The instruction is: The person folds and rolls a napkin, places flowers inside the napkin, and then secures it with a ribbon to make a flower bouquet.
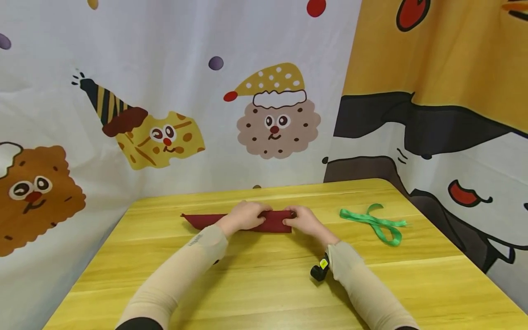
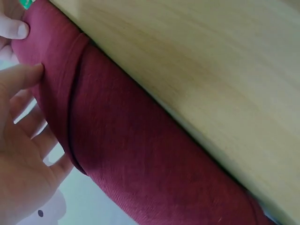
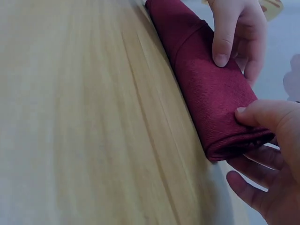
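A dark red cloth (image 1: 274, 222) lies on the table in a flattened roll, its left end tapering to a point. My left hand (image 1: 246, 215) holds the middle of the roll, thumb on the near side and fingers behind the far edge. At the right end, my right hand (image 1: 304, 220) pinches the cloth between thumb and fingers. In the right wrist view the coiled layers of the cloth (image 3: 220, 108) show at that end, beside the right thumb. A folded edge runs slantwise across the cloth (image 2: 126, 126) in the left wrist view.
A green ribbon (image 1: 373, 222) lies loosely looped on the wooden table (image 1: 264, 293), to the right of the right hand. Behind the table hangs a white curtain (image 1: 173, 59) with cartoon prints. A small black device (image 1: 319, 271) is strapped at the right wrist.
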The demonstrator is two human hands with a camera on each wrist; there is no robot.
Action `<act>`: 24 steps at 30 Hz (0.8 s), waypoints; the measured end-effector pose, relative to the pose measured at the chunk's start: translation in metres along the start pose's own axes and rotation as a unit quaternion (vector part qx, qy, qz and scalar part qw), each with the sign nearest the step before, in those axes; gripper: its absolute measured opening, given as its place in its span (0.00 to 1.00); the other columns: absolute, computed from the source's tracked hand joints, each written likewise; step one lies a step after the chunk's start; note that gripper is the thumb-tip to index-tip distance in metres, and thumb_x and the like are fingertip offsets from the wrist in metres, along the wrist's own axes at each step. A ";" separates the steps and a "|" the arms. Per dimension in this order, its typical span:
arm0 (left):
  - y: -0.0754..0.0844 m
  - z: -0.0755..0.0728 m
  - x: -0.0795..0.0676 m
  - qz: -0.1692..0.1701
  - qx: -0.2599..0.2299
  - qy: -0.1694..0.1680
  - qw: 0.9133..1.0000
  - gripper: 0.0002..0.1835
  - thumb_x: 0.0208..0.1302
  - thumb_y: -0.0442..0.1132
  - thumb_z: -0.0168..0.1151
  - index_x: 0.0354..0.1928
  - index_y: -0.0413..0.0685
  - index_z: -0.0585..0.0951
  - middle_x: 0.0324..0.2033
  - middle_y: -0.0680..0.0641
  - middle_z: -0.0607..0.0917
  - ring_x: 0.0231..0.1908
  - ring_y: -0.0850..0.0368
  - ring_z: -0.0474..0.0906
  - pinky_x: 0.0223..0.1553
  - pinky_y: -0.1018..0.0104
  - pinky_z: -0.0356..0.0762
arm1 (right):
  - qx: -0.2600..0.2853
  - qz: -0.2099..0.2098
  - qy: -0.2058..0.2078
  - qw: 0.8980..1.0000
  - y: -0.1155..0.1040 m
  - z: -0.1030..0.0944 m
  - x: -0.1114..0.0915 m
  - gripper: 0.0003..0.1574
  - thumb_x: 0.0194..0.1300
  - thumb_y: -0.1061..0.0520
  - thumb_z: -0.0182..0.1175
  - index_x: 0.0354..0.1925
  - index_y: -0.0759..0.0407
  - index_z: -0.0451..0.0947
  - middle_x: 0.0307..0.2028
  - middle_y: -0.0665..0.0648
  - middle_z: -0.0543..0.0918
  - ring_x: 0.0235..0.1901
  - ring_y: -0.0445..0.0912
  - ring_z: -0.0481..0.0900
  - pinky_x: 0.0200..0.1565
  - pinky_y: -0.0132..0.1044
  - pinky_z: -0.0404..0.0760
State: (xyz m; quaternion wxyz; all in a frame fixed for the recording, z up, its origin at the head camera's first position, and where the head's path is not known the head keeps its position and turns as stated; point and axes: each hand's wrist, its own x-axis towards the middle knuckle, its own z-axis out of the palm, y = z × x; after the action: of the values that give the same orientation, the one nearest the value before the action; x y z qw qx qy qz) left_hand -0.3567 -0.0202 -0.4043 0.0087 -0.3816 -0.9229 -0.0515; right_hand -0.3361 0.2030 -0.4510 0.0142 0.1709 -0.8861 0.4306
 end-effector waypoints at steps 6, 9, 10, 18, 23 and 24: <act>0.000 0.006 0.004 -0.010 0.030 0.022 0.999 0.20 0.68 0.39 0.59 0.62 0.55 0.77 0.57 0.51 0.79 0.56 0.53 0.76 0.53 0.49 0.73 | -0.023 -0.006 0.037 0.999 0.005 0.003 0.010 0.24 0.60 0.64 0.65 0.55 0.65 0.77 0.45 0.61 0.81 0.38 0.49 0.79 0.38 0.41 0.78; 0.002 0.010 0.004 0.004 0.044 0.022 0.999 0.21 0.68 0.39 0.59 0.62 0.56 0.78 0.57 0.51 0.79 0.56 0.53 0.75 0.54 0.51 0.73 | -0.047 -0.007 0.049 0.998 0.011 0.005 0.015 0.22 0.60 0.64 0.65 0.54 0.62 0.78 0.47 0.61 0.80 0.40 0.50 0.79 0.42 0.44 0.78; 0.003 0.011 0.003 0.008 0.047 0.018 0.999 0.21 0.68 0.39 0.59 0.62 0.57 0.77 0.58 0.51 0.78 0.57 0.53 0.75 0.54 0.53 0.73 | -0.057 -0.009 0.051 0.997 0.013 0.005 0.015 0.20 0.60 0.64 0.65 0.52 0.62 0.79 0.47 0.61 0.80 0.41 0.51 0.79 0.43 0.45 0.78; 0.009 0.019 -0.002 0.008 0.036 -0.050 0.998 0.25 0.72 0.51 0.54 0.69 0.59 0.70 0.66 0.48 0.70 0.64 0.51 0.68 0.60 0.54 0.68 | -0.103 0.002 0.053 0.993 0.016 0.007 0.017 0.07 0.63 0.61 0.65 0.41 0.57 0.84 0.46 0.60 0.79 0.44 0.53 0.78 0.47 0.48 0.77; 0.009 0.021 -0.003 -0.022 0.016 -0.122 0.992 0.33 0.72 0.60 0.47 0.75 0.63 0.57 0.73 0.51 0.57 0.71 0.51 0.53 0.67 0.46 0.51 | -0.098 -0.007 0.043 0.994 0.020 0.006 0.019 0.10 0.63 0.58 0.66 0.43 0.58 0.85 0.44 0.58 0.79 0.41 0.50 0.76 0.46 0.47 0.75; 0.009 0.021 -0.003 -0.027 0.010 -0.134 0.991 0.34 0.72 0.61 0.46 0.75 0.64 0.55 0.74 0.52 0.55 0.72 0.52 0.50 0.68 0.44 0.48 | -0.091 -0.011 0.039 0.995 0.022 0.005 0.019 0.11 0.63 0.57 0.66 0.44 0.58 0.84 0.43 0.58 0.79 0.39 0.49 0.76 0.45 0.46 0.75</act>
State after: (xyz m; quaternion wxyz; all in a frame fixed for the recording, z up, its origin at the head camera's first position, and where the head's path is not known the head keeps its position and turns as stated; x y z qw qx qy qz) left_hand -0.3478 -0.0139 -0.4250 -0.1132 -0.3598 -0.9261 0.0089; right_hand -0.3599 0.2060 -0.4680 0.0689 0.1616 -0.9186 0.3541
